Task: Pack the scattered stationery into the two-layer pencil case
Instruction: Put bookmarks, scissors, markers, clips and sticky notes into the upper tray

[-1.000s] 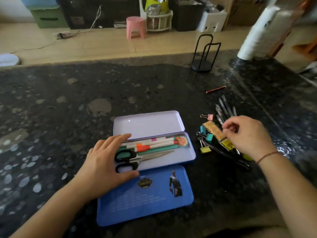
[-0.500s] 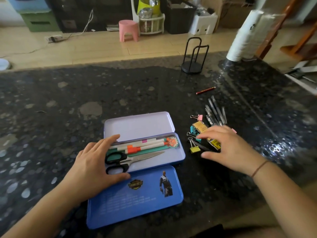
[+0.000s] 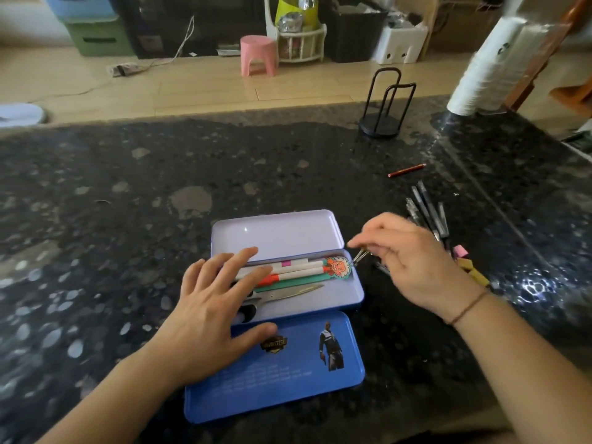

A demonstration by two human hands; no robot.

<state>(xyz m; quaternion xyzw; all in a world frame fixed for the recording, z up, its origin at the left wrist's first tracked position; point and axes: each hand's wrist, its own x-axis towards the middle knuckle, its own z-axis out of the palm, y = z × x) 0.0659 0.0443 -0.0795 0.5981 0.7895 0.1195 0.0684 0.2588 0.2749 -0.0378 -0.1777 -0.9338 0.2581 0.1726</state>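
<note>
Quick count, going off the pencil case (image 3: 358,293): one case, opened into three tin parts. Inside it: two white markers (image 3: 296,270), one pair of scissors (image 3: 288,293), one green ruler (image 3: 296,282) with a cartoon head. Right of the case: roughly five dark pens (image 3: 427,213), hard to separate. Beyond those, one red pencil (image 3: 407,170). Two hands over it all.
</note>
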